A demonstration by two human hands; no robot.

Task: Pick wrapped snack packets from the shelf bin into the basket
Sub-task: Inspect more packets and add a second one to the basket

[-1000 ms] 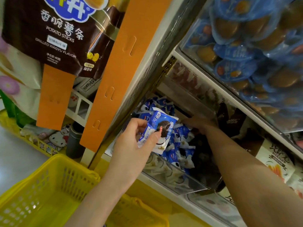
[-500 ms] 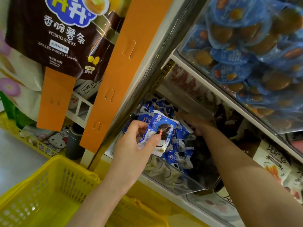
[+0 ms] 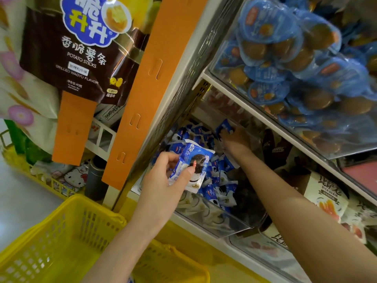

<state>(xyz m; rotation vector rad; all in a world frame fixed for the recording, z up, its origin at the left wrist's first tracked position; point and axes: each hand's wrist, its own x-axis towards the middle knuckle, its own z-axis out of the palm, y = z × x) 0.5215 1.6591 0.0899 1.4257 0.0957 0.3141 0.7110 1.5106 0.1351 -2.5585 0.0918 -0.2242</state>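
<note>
Right hand [image 3: 236, 139] now pinches a small packet [image 3: 224, 126]; left hand [image 3: 161, 184] grips cookie packet [image 3: 194, 160].

A clear plastic shelf bin [image 3: 214, 220] holds a loose heap of small blue-and-white wrapped snack packets [image 3: 219, 181], some printed with a dark round biscuit. One packet [image 3: 193, 164] is raised just above the bin's front left part, tilted, pinched between the thumb and fingers of the left hand [image 3: 163, 180]. At the bin's back, another blue packet [image 3: 223, 126] stands up at the fingertips of the right hand [image 3: 234, 139]; the grip there is too dim to tell. The yellow lattice basket [image 3: 61, 242] sits below the bin, to its left, open-topped.
</note>
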